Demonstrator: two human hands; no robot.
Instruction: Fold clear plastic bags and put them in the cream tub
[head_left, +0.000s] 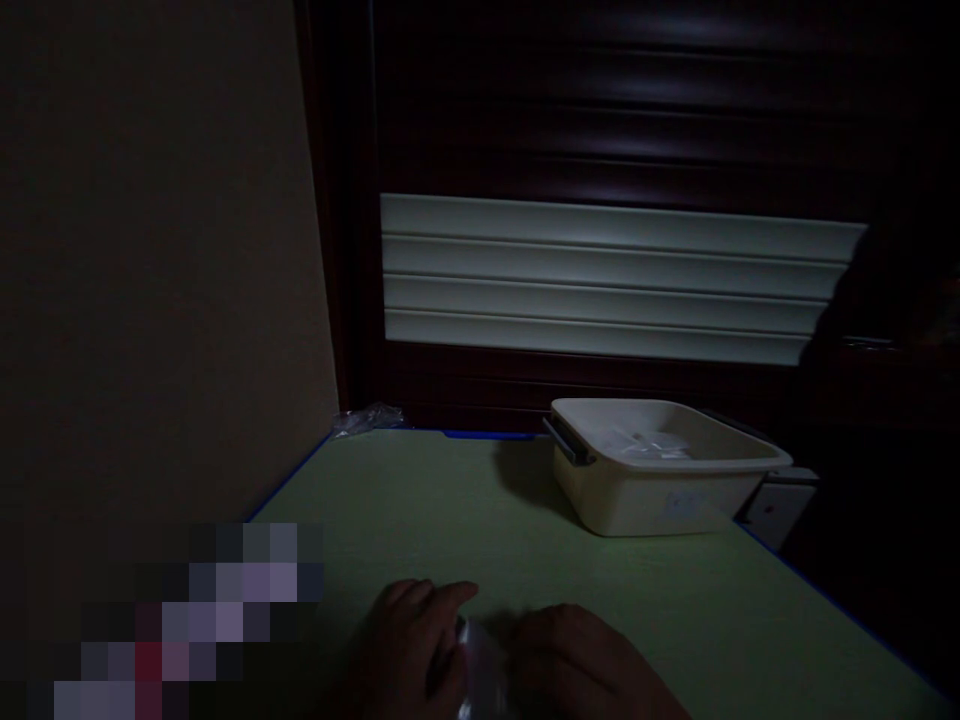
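Near the bottom edge of the head view, a small clear plastic bag (484,670) lies between my two hands. My left hand (412,645) has its thumb side against the bag's left edge, with the index finger stretched out above it. My right hand (581,660) is at the bag's right side, its fingers curled down around that edge. Dim light hides the fingertips of my right hand and whatever the bag contains.
A cream bin (675,500) with dark handles holds clear plastic bags at the table's back right. Crumpled clear plastic (367,418) lies at the back left corner of the green table (420,500). A wall stands at left, a slatted door behind. Pixelated blocks cover the lower left.
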